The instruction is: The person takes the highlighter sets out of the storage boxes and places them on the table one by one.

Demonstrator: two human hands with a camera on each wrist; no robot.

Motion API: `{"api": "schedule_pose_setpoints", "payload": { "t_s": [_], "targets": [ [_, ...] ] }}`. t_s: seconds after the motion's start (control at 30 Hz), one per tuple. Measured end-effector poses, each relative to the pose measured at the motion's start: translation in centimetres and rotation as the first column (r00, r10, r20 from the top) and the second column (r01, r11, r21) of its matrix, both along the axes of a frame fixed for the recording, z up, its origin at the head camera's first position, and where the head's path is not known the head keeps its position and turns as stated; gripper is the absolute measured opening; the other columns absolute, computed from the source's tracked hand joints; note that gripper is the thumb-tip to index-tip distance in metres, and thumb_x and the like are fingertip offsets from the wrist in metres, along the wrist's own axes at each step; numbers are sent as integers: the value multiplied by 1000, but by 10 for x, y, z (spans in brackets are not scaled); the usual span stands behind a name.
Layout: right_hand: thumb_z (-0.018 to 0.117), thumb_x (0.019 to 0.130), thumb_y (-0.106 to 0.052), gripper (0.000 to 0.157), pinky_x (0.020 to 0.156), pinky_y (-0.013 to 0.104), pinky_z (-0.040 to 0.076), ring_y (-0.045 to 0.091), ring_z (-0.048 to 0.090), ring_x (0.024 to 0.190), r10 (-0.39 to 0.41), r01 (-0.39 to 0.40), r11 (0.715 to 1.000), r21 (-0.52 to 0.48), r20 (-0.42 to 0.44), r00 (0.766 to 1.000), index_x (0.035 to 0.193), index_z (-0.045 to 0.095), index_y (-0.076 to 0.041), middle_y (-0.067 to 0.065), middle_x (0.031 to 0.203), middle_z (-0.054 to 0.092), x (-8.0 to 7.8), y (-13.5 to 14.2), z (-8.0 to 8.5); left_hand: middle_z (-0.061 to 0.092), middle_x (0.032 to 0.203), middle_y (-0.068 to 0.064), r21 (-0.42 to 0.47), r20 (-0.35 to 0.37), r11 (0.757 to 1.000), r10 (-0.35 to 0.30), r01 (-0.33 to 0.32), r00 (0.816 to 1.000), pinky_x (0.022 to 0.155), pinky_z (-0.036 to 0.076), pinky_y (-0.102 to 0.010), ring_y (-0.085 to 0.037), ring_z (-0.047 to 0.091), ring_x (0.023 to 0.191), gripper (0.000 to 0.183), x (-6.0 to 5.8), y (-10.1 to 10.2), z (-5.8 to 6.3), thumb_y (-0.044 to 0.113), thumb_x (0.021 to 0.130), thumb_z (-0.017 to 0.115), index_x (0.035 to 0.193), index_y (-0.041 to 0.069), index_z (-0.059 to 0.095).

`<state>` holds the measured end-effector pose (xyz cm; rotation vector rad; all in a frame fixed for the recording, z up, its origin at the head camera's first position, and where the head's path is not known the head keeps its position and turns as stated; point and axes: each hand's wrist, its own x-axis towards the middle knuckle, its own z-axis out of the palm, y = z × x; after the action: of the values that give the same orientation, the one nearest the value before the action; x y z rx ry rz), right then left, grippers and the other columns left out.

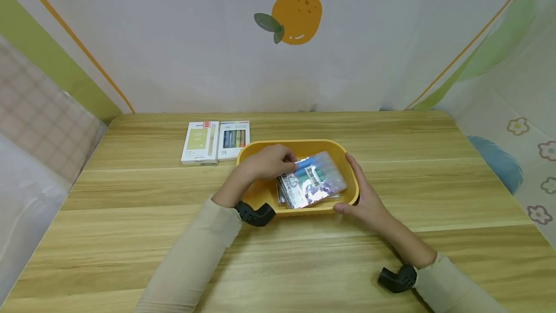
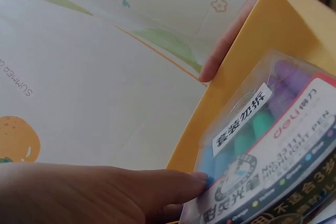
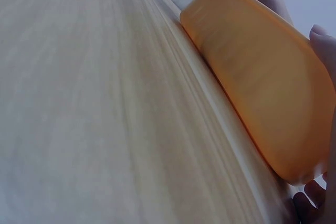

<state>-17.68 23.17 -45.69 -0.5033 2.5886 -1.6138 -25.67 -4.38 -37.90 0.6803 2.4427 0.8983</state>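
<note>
A yellow plastic bin [image 1: 257,199] stands on the table. My left hand [image 1: 267,163] reaches over its left side and pinches the left edge of a clear pack of highlighters [image 1: 325,182]. Blue, green and purple pens show through the plastic in the left wrist view, where my left thumb lies on the pack [image 2: 286,140]. Another flat pack peeks out beneath it, mostly hidden. My right hand [image 1: 367,204] holds the bin's right end, thumb at the front corner and fingers along the outer side. In the right wrist view, the bin's outer wall [image 3: 257,72] shows.
Behind the bin, to its left, lie two white boxes: one with a yellow-green panel [image 1: 197,141], the other a box of colored sticks or pens [image 1: 234,132]. The wooden table [image 1: 434,173] meets a printed cloth backdrop [image 1: 195,62] at its back edge.
</note>
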Motion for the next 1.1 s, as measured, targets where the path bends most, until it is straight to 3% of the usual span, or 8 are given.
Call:
{"api": "schedule_pose_setpoints", "payload": {
  "t_s": [0.3,0.7,1.1],
  "targets": [
    [86,77,-45,117,97,11,45,43,43,140,3,-3,1000,-2,-13,1000,163,7,-33,20,165,24,1,0,1,65,101,-6,12,6,1000,6,-6,1000,72,45,-23,-15,53,84,33,-1,-1,0,28,96,70,117,3,67],
    [86,78,-44,116,98,14,46,42,46,139,9,-9,1000,-5,-6,1000,162,6,-37,21,164,26,1,0,1,62,92,-4,49,15,999,10,-11,1000,66,43,-23,-13,50,75,29,0,-1,2,24,95,70,115,2,66],
    [87,77,-43,117,99,13,44,40,46,139,2,-2,1000,0,1,1000,162,6,-39,19,164,28,1,0,2,63,96,-5,50,7,999,16,-16,1000,67,43,-23,-15,51,78,30,2,0,6,25,95,71,114,3,66]
  ]
}}
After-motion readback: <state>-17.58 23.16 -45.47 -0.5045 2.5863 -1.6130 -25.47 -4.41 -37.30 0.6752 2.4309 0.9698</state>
